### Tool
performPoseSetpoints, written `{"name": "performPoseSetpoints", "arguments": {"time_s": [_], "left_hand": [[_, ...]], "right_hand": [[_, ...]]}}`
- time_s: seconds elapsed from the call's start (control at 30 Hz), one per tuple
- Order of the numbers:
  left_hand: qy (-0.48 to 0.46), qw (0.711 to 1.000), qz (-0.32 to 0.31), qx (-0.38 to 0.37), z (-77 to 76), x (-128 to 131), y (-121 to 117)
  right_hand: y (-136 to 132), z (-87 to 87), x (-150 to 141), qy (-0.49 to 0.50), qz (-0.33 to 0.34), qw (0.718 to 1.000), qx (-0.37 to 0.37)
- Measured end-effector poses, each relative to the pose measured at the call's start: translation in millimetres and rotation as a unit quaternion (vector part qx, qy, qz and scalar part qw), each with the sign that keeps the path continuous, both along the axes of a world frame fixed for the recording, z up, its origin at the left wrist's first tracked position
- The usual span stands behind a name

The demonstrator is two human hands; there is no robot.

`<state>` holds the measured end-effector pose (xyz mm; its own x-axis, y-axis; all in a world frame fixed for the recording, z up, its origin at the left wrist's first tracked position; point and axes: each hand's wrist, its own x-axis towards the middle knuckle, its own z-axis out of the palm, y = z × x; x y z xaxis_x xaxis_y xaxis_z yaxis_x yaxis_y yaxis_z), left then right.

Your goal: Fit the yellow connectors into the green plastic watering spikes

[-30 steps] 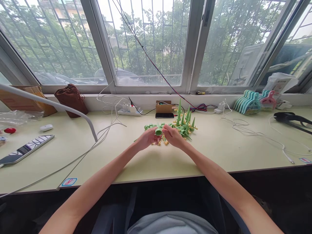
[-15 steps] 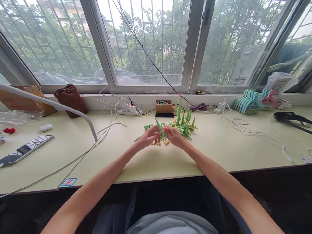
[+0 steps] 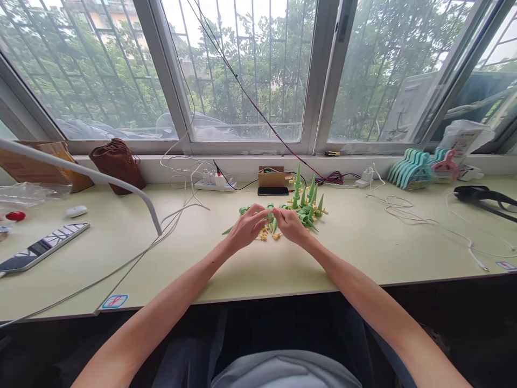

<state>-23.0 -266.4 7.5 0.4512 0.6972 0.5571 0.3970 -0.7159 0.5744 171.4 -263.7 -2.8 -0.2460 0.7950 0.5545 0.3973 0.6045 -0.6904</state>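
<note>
The top [image 3: 286, 372] is grey, the forearms [image 3: 173, 296] bare.

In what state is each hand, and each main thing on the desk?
left hand: fingers closed on green piece
right hand: closed on same piece
green piece: held
tallest green spike: upright
yellow pieces: lying near hands
black phone: flat, screen dark
brown pouch: top gathered
power strip: plugs inserted

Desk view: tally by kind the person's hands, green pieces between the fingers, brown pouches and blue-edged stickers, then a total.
Hands: 2, left hand and right hand
Green piece between the fingers: 1
Brown pouch: 1
Blue-edged stickers: 2
Total: 6
Left out: piled green pieces, overlapping too much to count.
</note>
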Motion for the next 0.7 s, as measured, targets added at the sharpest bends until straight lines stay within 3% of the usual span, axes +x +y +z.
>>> {"name": "performPoseSetpoints", "arguments": {"time_s": [0.27,0.37,0.5,0.7], "left_hand": [[-0.042,0.997,0.057,-0.028,1.5,12,-2],[-0.078,0.99,0.086,-0.084,2.4,11,0],[-0.101,0.966,0.032,-0.236,3.7,7,2],[-0.188,0.899,-0.06,-0.391,2.4,8,3]], "right_hand": [[-2,-0.8,-3,0.02,-0.015,1.0,0.003],[-4,0.9,-4,0.02,-0.022,0.999,0.011],[-4,2.0,-3,0.015,-0.028,0.999,0.02],[-3,1.3,-3,0.016,-0.026,0.999,0.02]]}}
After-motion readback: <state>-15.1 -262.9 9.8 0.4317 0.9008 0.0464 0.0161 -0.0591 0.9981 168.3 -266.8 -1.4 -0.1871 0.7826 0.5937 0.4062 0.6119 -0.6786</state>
